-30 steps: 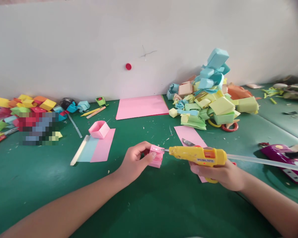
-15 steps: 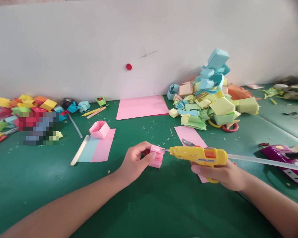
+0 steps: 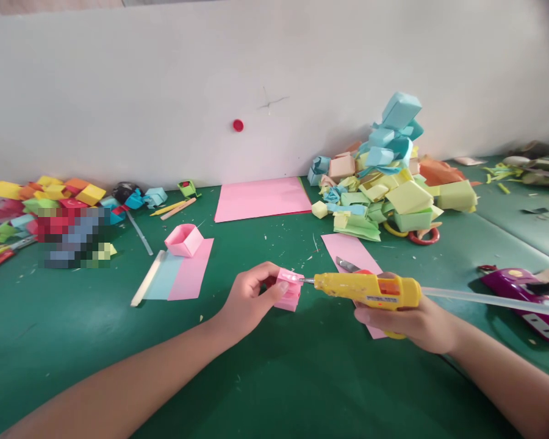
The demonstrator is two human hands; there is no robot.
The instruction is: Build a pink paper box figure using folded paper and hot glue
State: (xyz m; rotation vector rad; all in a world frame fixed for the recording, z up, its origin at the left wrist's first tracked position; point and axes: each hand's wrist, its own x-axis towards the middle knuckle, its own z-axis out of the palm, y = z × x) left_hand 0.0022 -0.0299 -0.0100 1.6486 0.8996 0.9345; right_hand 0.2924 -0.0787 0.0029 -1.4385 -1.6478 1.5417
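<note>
Head view: the step in hand looks like hot gluing on a small piece of folded paper. Just below the middle of the frame, the left hand (image 3: pixel 251 296) pinches the pink folded-paper piece (image 3: pixel 289 303) between thumb and fingers, its upper face turned up and showing a glossy patch that looks like glue. The right hand (image 3: pixel 423 322) is wrapped round the yellow hot glue gun (image 3: pixel 348 286) at right of centre, with the nozzle pointing left at that patch; whether the metal tip touches the paper or sits just beside it, I cannot tell. A clear glue stick (image 3: pixel 471 296) juts from the back of the gun toward the right edge.

Left of centre, an open pink paper box (image 3: pixel 183 242) stands on flat pink paper (image 3: pixel 192 274), near a wooden stick (image 3: pixel 147 278). Behind the gun, a utility knife (image 3: pixel 346 264) lies on a pink paper strip (image 3: pixel 345 245).

As I judge it, the next move calls for a steady left pinch, fingertips clear of the hot nozzle, and measured trigger pressure so that glue stays on the upper face.
</note>
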